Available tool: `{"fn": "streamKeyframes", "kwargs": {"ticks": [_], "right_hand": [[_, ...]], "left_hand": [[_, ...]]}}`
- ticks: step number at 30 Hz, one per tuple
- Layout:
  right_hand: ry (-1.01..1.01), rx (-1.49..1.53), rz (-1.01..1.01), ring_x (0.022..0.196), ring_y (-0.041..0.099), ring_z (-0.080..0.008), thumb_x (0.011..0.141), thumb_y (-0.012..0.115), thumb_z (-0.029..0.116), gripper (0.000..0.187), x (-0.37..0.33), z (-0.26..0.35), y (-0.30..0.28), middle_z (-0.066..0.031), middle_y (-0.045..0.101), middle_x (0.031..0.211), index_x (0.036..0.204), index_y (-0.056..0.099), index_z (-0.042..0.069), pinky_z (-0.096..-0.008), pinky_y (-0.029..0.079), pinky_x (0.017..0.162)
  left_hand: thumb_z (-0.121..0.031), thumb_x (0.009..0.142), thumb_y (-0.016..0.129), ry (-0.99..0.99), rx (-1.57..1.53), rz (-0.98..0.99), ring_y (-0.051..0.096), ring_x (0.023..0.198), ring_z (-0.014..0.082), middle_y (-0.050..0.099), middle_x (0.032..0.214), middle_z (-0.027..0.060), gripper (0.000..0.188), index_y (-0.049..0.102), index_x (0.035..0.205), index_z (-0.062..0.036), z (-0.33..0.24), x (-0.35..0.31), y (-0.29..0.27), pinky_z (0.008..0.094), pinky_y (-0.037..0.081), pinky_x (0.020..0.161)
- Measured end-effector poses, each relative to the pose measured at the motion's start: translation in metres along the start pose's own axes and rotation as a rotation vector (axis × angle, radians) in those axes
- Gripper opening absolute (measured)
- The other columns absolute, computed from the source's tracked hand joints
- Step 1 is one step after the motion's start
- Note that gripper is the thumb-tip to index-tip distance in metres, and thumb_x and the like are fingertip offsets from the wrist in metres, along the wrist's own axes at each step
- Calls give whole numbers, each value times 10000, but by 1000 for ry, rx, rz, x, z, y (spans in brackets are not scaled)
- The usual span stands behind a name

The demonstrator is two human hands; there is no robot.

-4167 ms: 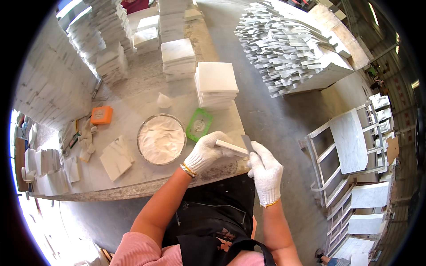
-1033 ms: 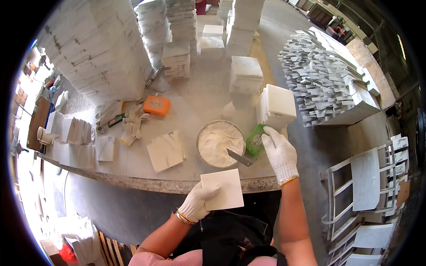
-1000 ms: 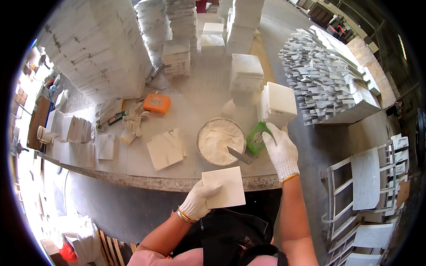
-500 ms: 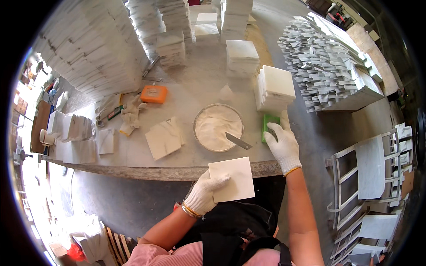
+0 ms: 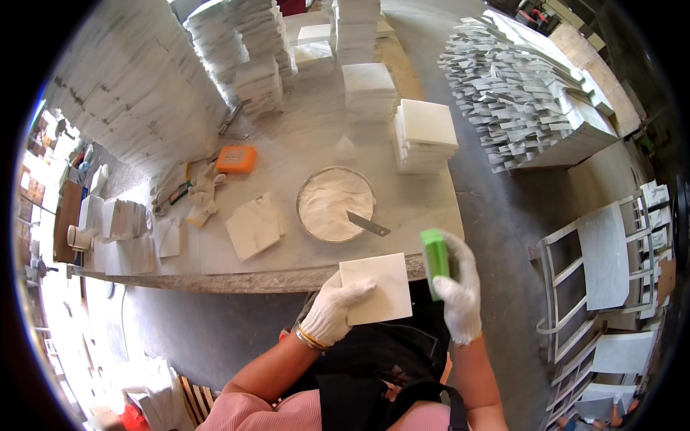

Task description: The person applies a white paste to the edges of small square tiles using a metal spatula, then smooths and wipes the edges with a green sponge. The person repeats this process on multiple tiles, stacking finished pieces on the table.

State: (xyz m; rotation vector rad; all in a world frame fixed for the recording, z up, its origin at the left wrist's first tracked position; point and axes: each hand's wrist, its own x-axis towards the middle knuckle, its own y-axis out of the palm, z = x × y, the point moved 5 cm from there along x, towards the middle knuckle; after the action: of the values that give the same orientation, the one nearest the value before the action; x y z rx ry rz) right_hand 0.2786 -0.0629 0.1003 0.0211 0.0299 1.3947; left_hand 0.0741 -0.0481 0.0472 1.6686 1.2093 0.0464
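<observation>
My left hand, in a white knit glove, grips a white square stone tile by its left side, thumb across the face. The tile is held in front of the table's near edge. In my right hand, gloved too, is a green rectangular block, held upright just right of the tile and apart from it. Beyond the tile stands a round bowl of white paste with a metal scraper blade stuck in it. Two overlapping veined tiles lie left of the bowl.
A stack of white tiles stands at the table's right, another stack behind it. An orange box and loose gloves lie left. Tall tile piles rise at far left. Metal racks with slabs stand right.
My right hand has picked the green block up off the table and drawn it back toward me, beside the tile. The left hand keeps its hold on the tile, nearly still.
</observation>
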Motion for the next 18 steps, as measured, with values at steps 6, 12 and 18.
{"fn": "streamKeyframes", "kwargs": {"ticks": [6, 12, 18], "right_hand": [[-299, -481, -151, 1383, 456, -335, 876, 634, 143, 605, -7, 3, -30, -220, 464, 1482, 1435, 473, -23, -396, 339, 1162], [-608, -481, -23, 1418, 411, -353, 931, 632, 169, 617, -35, 31, -25, -222, 433, 1511, 1491, 431, 4, -411, 302, 1181], [-560, -468, -180, 1398, 416, -388, 897, 667, 187, 617, -19, 15, -53, -223, 442, 1493, 1466, 474, 45, -454, 327, 1167]], "left_hand": [[-35, 896, 690, -128, 154, 57, 699, 986, 219, 695, 1123, 115, 374, 598, 1252, 34, 16, 21, 34, 384, 591, 865], [-87, 918, 632, 524, 670, 229, 634, 1131, 261, 678, 1212, 133, 275, 686, 1153, 45, -14, 10, 64, 399, 505, 973], [-94, 900, 627, 497, 877, 298, 623, 1031, 264, 664, 1078, 118, 217, 668, 1086, 11, 18, 54, 45, 380, 513, 915]]}}
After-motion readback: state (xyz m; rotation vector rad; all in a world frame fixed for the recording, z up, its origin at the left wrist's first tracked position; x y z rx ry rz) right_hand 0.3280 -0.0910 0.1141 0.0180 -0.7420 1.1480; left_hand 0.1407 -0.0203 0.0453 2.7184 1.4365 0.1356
